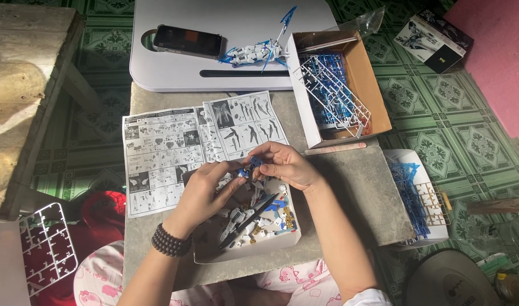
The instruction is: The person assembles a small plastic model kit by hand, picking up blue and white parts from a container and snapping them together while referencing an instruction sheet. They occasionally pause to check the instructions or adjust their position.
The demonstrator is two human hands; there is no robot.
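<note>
Both hands meet over the shallow white cardboard tray of loose model parts point(282, 241). The left hand point(205, 190) and right hand point(285, 164) have their fingers pinched together on a small blue plastic model piece point(250, 165) between the fingertips. Just under the fingers a dark slim tool point(249, 221) lies in that tray; the printed instruction sheet point(163, 153) sits beside them on the grey counter point(361, 192).

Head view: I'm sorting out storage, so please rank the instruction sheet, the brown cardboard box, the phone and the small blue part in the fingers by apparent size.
1. Instruction sheet, largest.
2. Brown cardboard box; close to the sheet and set at an angle, so this order is unsure.
3. Phone.
4. Small blue part, pinched between both hands, clearly smallest.
</note>
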